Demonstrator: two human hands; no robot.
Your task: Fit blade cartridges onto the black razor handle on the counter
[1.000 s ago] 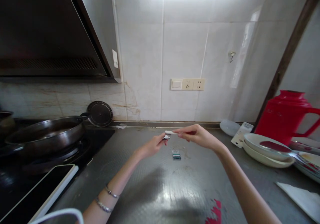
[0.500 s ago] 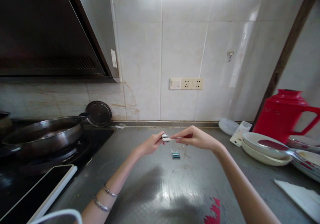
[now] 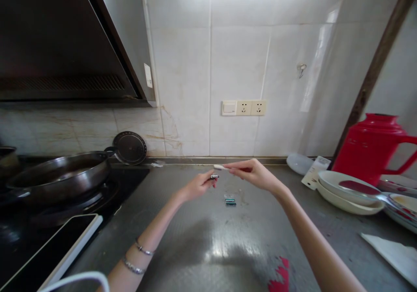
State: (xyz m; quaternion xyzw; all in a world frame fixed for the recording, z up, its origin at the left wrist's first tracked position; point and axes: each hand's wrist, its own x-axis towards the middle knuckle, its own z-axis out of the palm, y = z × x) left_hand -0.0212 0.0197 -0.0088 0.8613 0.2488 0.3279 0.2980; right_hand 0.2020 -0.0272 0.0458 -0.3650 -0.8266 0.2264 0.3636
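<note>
My left hand pinches a small black-and-white piece between thumb and fingertips. Just above and to the right of it, my right hand grips a slim white piece, whose rounded tip points left. A small gap shows between the two pieces; both are too small to name surely. Below the hands, two small green-and-dark bars lie side by side on the metal countertop, with a clear bit of plastic beside them.
At left, a steel pan sits on the black stove, with a white-edged phone-like slab nearer me. Stacked plates, a red jug and a white sheet are at right. A red patch marks the front.
The right hand has risen slightly with the white piece, which has come apart from the black-and-white piece. The left hand has hardly moved.
</note>
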